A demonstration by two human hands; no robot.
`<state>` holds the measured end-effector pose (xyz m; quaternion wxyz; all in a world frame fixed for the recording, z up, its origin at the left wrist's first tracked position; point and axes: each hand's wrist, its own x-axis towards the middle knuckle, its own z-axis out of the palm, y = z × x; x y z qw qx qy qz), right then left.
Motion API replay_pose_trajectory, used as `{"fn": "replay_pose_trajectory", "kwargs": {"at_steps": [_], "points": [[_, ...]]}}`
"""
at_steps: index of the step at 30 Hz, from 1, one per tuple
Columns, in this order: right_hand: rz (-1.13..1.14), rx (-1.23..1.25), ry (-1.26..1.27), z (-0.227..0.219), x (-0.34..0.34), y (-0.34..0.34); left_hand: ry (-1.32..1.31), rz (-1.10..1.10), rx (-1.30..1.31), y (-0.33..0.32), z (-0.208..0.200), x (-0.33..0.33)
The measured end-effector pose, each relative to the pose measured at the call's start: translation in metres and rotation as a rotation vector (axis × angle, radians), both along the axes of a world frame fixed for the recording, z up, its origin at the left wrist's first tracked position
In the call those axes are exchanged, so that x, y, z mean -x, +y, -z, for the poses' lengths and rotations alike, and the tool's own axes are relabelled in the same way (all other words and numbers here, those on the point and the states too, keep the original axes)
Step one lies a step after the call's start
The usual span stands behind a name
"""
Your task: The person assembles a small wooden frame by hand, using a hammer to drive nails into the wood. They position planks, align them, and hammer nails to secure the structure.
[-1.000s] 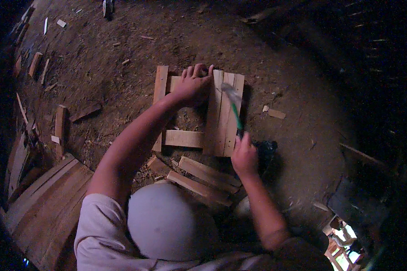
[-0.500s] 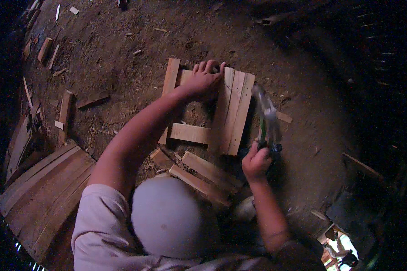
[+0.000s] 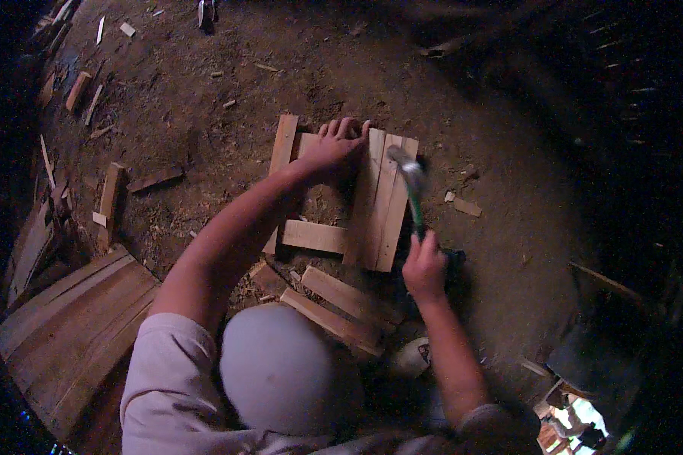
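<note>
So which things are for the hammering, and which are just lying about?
In use:
green-handled hammer in the right hand
slatted wooden frame under the left hand

Probably lying about:
offcut right of the frame
dark stick at left
loose boards below, possibly spares

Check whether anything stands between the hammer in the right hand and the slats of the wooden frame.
Nothing visible stands between the hammer and the slats. The left hand is close by, at the upper part of the wooden frame, but left of the blurred hammer head.
</note>
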<state>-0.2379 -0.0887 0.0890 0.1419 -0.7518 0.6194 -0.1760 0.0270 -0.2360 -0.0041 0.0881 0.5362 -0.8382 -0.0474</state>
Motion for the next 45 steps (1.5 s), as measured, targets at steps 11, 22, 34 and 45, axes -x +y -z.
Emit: {"fn": "replay_pose_trajectory", "kwargs": {"at_steps": [11,22,34,45], "points": [[0.026,0.135,-0.049,-0.001,-0.002,0.002,0.07,0.017,-0.035,-0.006,-0.003,0.0],[-0.016,-0.035,-0.008,0.004,0.005,0.001,0.076,0.046,-0.023,0.002,-0.009,0.003],[0.038,-0.359,0.114,0.001,-0.011,-0.024,-0.018,0.042,0.039,-0.002,0.019,-0.001],[-0.005,-0.231,0.109,-0.024,-0.024,-0.034,-0.01,0.04,-0.099,0.006,0.006,-0.005]]}}
